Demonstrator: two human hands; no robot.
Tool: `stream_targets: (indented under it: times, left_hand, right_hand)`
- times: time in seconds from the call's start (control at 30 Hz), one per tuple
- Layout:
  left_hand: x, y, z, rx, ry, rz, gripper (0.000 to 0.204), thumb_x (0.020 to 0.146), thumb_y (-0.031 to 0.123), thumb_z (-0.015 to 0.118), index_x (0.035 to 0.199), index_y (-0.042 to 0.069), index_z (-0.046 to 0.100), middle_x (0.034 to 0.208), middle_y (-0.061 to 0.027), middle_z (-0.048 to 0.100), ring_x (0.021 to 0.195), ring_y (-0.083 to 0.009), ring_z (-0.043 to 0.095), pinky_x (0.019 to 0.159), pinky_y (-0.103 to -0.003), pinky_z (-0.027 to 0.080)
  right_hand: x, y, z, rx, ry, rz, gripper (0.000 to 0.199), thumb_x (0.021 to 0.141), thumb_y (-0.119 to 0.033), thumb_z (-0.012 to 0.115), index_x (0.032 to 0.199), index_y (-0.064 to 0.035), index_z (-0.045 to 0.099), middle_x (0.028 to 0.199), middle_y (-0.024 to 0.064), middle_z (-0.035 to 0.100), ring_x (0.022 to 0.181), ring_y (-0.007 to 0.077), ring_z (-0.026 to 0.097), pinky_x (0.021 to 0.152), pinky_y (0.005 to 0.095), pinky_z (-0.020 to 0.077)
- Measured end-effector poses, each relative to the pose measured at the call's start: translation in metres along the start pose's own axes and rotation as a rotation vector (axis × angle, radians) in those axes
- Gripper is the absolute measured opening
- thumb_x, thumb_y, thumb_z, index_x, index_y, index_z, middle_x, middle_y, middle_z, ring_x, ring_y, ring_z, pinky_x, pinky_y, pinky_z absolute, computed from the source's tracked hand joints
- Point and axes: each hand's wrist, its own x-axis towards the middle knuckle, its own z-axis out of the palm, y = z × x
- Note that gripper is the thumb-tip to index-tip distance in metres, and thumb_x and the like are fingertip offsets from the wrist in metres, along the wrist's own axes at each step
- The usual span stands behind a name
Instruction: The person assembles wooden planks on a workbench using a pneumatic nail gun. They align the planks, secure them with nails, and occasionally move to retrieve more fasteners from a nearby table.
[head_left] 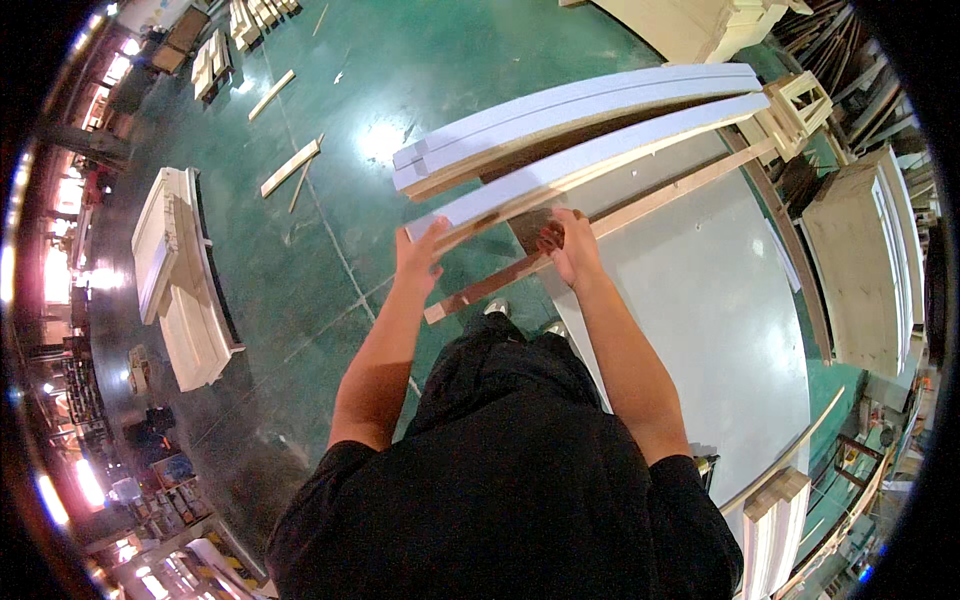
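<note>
The long white-faced board (pixel 600 150) lies on edge across the near corner of the grey bench (pixel 700 300), its near end jutting out over the green floor (pixel 330 230). The left hand (pixel 418 258) holds that near end, fingers wrapped up around it in a narrow grip. The right hand (pixel 568 245) rests just beside it on the board's lower edge, where the board crosses a brown wooden strip (pixel 500 283); whether those fingers close on the board or only press on it cannot be told.

Two more white boards (pixel 560 115) lie stacked just beyond, near but apart from the held one. A small wooden frame (pixel 800 105) stands at the boards' far end.

To handle the piece well, the person would likely do best keeping both hands close to the end, the board level and clear of the stack so the edges do not scrape.

On the floor to the left sits a pale cabinet part (pixel 175 280), with loose wooden slats (pixel 290 168) farther off.
</note>
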Motion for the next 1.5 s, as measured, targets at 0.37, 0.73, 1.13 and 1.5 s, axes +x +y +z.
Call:
stream_targets:
  times: [0.37, 0.73, 1.13, 1.5]
  left_hand:
    - [-0.027, -0.023, 0.005, -0.023, -0.08, 0.166, 0.082, 0.072, 0.029, 0.091, 0.127, 0.002, 0.036, 0.116, -0.0157, 0.057, 0.101, -0.0222, 0.059, 0.085, -0.038, 0.051]
    - [-0.031, -0.037, -0.009, 0.051, -0.028, 0.212, 0.081, 0.071, 0.035, 0.092, 0.124, 0.001, 0.041, 0.109, -0.014, 0.059, 0.098, -0.0201, 0.059, 0.08, -0.036, 0.052]
    - [-0.057, -0.007, -0.076, 0.01, -0.362, 0.12, 0.06, 0.086, 0.022, 0.078, 0.128, 0.01, 0.036, 0.107, -0.0081, 0.052, 0.093, -0.019, 0.054, 0.065, -0.033, 0.048]
    - [-0.001, -0.165, -0.125, 0.618, -0.917, -0.116, 0.046, 0.106, 0.038, 0.047, 0.145, 0.014, 0.044, 0.141, -0.0082, 0.048, 0.128, -0.0261, 0.044, 0.105, -0.043, 0.035]
  right_hand:
    - [0.08, -0.01, -0.012, 0.247, 0.181, -0.176, 0.08, 0.074, -0.065, 0.075, 0.129, -0.0111, 0.054, 0.121, 0.0131, 0.055, 0.107, 0.0286, 0.054, 0.092, 0.0394, 0.0474]
    - [0.086, -0.078, -0.007, 0.301, 0.098, -0.124, 0.075, 0.079, -0.061, 0.068, 0.136, -0.0161, 0.05, 0.133, 0.0127, 0.055, 0.119, 0.0354, 0.055, 0.098, 0.0528, 0.0496]
    - [0.024, -0.06, -0.009, 0.416, 0.118, -0.418, 0.047, 0.081, -0.019, 0.07, 0.121, -0.0154, 0.044, 0.109, 0.0086, 0.055, 0.101, 0.0278, 0.057, 0.088, 0.0489, 0.0512]
    - [-0.132, -0.017, -0.167, 0.282, 0.88, -0.264, 0.094, 0.078, -0.03, 0.077, 0.151, -0.0155, 0.02, 0.131, 0.0153, 0.049, 0.114, 0.0319, 0.055, 0.085, 0.0555, 0.0497]
